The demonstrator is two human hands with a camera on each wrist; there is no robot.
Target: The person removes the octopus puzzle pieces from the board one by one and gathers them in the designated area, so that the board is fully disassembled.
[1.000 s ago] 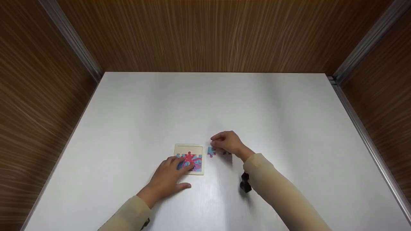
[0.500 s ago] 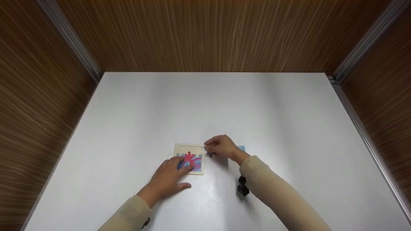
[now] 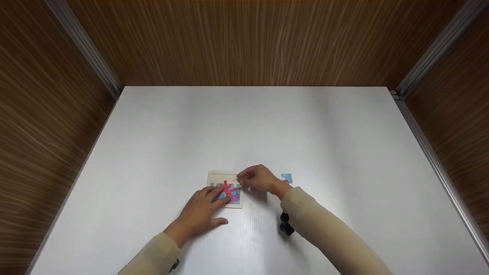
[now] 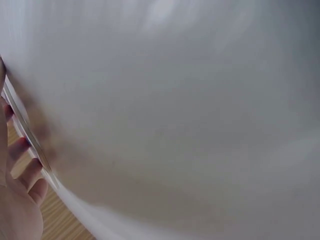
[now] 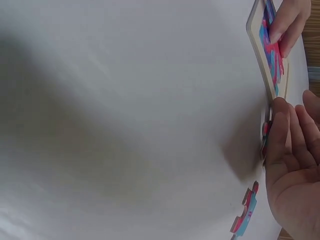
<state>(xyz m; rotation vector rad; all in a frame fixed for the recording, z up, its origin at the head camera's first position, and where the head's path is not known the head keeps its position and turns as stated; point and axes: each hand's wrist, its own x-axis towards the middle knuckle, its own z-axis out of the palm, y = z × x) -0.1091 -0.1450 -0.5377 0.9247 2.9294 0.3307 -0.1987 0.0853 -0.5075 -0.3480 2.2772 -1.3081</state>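
A small wooden jigsaw tray (image 3: 225,178) lies on the white tabletop, its lower rows filled with a red, pink and blue picture (image 3: 231,191). My left hand (image 3: 198,211) rests flat across its lower left, with spread fingers pressing on the picture. At the upper right edge of the tray, my right hand (image 3: 258,178) pinches a puzzle piece, which the fingers mostly hide. Below that hand, a red and dark-looking puzzle piece (image 5: 264,140) shows beside the thumb in the right wrist view. A blue and red puzzle piece (image 3: 287,178) lies right of the right wrist.
The white table (image 3: 252,122) is bounded by wood-grain panels (image 3: 244,42) at the back and sides, with metal strips in the corners. A black wrist-worn device (image 3: 286,224) hangs beneath the right sleeve.
My right hand has moved left to the tray's edge, and the puzzle piece that lay just right of the tray is no longer visible. A piece beyond the right wrist is uncovered. The left hand stays put.
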